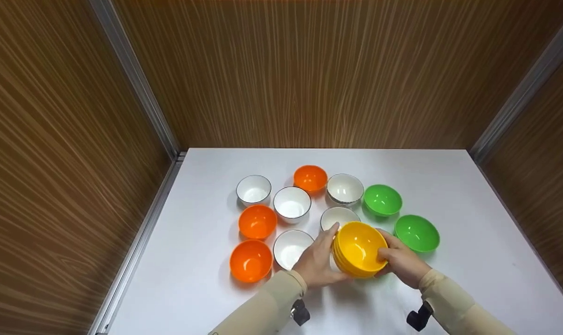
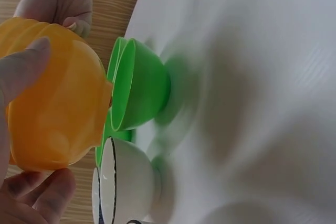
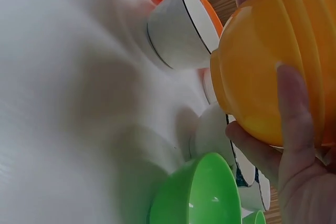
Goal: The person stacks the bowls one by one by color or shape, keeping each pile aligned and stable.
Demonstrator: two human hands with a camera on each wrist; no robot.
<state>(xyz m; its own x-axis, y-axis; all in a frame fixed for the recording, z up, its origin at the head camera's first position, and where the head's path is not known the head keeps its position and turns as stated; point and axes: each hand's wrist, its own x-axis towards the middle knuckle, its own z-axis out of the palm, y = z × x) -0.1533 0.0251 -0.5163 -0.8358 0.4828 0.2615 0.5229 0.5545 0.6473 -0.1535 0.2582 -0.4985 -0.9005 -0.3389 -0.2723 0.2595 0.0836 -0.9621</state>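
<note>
- Closest to me, pale sleeves [image 1: 272, 304] come in over the table [image 1: 183, 293], black mounts strapped at both wrists.
- The left hand [image 1: 316, 263] grasps one side of the yellow bowls [image 1: 359, 246], fingers spread along the outer wall, probably to brace their weight.
- Opposite, the right hand [image 1: 404, 265] grips them too, one digit over the rim and others outside, which likely keeps the nested layers together.
- That stack hangs clear of the tabletop, tipped so its hollow shows; I can't count the layers.
- Just left sit two orange bowls [image 1: 251, 261], mouths up, near a white bowl [image 1: 293, 246]; another white one is partly hidden behind the stack.
- Right of the stack, two green bowls [image 1: 417, 233] stand apart, perhaps spaced for easy reach.
- Farther back, three more white bowls flank a lone orange one [image 1: 310, 178].
- Behind everything rises a wood-grain panel [image 1: 290, 74].
</note>
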